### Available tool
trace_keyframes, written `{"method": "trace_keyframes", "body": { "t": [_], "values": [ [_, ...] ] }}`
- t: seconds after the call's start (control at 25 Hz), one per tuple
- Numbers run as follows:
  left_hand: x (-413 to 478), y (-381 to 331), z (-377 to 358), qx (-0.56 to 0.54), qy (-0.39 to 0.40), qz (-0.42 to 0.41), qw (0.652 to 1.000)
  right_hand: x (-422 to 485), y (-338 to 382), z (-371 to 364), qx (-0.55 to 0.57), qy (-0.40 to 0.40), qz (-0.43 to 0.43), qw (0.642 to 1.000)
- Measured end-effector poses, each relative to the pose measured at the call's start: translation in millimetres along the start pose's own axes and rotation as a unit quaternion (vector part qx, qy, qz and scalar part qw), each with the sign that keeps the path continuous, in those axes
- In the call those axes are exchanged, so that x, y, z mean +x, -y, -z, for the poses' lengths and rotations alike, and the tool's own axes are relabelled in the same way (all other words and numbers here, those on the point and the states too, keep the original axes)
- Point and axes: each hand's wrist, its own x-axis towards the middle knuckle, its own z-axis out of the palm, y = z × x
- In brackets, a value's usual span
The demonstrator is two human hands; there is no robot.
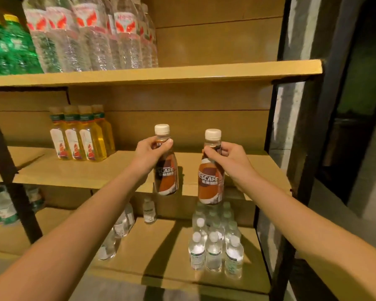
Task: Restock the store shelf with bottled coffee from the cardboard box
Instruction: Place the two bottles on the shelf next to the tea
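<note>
Each of my hands holds a brown coffee bottle with a white cap, upright, in the air in front of the middle shelf (pixel 117 170). My left hand (pixel 149 154) grips the left coffee bottle (pixel 166 179) by its neck. My right hand (pixel 228 156) grips the right coffee bottle (pixel 211 183) by its neck too. Both bottles hang over the shelf's front edge, their bottoms lower than the shelf board. The cardboard box is out of view.
Several yellow tea bottles (pixel 83 135) stand at the middle shelf's left. Large water bottles (pixel 96 33) and green bottles (pixel 7 44) fill the top shelf. Small water bottles (pixel 215 242) stand on the bottom shelf. A black post (pixel 291 192) bounds the shelves on the right.
</note>
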Motion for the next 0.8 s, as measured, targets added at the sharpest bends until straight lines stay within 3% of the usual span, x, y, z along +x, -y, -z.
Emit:
{"method": "trace_keyframes", "body": {
  "t": [0.56,0.8],
  "values": [
    [165,70,43,-0.021,0.047,0.045,0.998,171,-31,-100,-0.007,0.013,-0.025,1.000],
    [201,80,10,-0.050,0.046,0.107,0.992,207,-48,-84,-0.046,-0.010,-0.142,0.989]
  ]
}}
